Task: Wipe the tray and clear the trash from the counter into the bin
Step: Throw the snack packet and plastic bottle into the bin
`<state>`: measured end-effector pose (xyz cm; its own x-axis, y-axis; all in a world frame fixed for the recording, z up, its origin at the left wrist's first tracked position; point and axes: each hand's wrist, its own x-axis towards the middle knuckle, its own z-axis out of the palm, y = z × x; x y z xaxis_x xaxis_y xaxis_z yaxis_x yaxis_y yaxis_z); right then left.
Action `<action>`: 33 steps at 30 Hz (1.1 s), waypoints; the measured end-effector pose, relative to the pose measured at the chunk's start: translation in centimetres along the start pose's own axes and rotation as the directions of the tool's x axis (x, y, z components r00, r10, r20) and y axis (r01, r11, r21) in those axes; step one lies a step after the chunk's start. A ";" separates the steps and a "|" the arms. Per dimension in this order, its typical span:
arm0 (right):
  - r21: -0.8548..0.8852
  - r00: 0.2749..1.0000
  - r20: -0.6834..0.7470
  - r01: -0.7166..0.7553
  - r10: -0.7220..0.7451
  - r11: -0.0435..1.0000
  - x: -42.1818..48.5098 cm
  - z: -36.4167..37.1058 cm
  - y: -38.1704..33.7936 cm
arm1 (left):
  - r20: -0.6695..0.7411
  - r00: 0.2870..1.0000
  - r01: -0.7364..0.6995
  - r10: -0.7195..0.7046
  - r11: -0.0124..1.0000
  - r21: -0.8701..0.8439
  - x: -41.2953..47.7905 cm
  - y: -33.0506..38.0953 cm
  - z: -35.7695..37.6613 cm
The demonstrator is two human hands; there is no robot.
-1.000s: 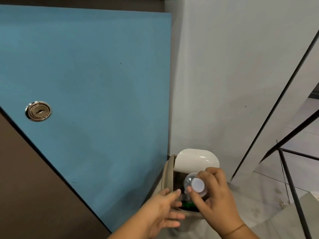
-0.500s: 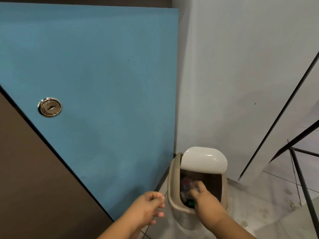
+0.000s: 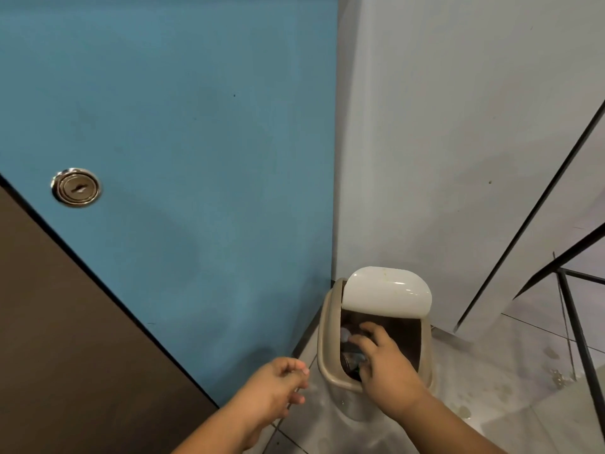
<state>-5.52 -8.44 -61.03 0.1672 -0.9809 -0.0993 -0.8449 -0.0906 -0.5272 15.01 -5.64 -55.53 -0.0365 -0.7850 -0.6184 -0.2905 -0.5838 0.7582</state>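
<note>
Looking down from the head view, one sees a small beige bin point(image 3: 324, 339) standing on the pale tiled floor point(image 3: 497, 365), in the corner where a blue panel point(image 3: 196, 152) meets a grey wall point(image 3: 458, 126). The white lid point(image 3: 388, 291) of the bin is tilted up at the far side of the bin, so the mouth is uncovered. Inside the bin lies trash point(image 3: 345, 334) - a pale blue piece and some clear pieces against the dark inside; what exactly they are I cannot tell.

The right hand point(image 3: 384, 360) reaches over the near rim of the bin and is partly inside the mouth. Its fingers point(image 3: 370, 326) are apart and a little bent, just above the trash, and not clamped on anything that shows. The left hand point(image 3: 278, 386) hangs just left of the bin, apart from its rim, with the fingers loosely curled toward the thumb - it holds nothing.

Well to the left of the bin and higher, a round metal lock point(image 3: 76, 189) sits in the blue panel, and below it is a brown panel point(image 3: 65, 322). To the right of the bin stands a thin black metal frame point(image 3: 577, 326) on the floor, which has some stains near the bin.
</note>
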 end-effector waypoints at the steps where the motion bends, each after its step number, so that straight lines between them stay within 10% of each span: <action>1: 0.041 1.000 -0.020 0.016 -0.015 0.999 -0.1 -0.1 -0.1 | 0.003 1.000 -0.002 0.002 1.000 0.007 0.0 0.1 0.1; 33: 0.226 0.982 0.030 0.175 -0.187 0.958 -3.6 -39.4 -24.1 | -0.088 0.988 -0.110 0.126 0.979 0.169 -31.5 32.7 -8.8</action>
<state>-5.80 -9.51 -14.72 0.3373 -0.9411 -0.0246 -0.6655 -0.2199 -0.7132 15.08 -1.84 -9.42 0.0114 -0.8676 -0.4971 -0.4417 -0.4503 0.7759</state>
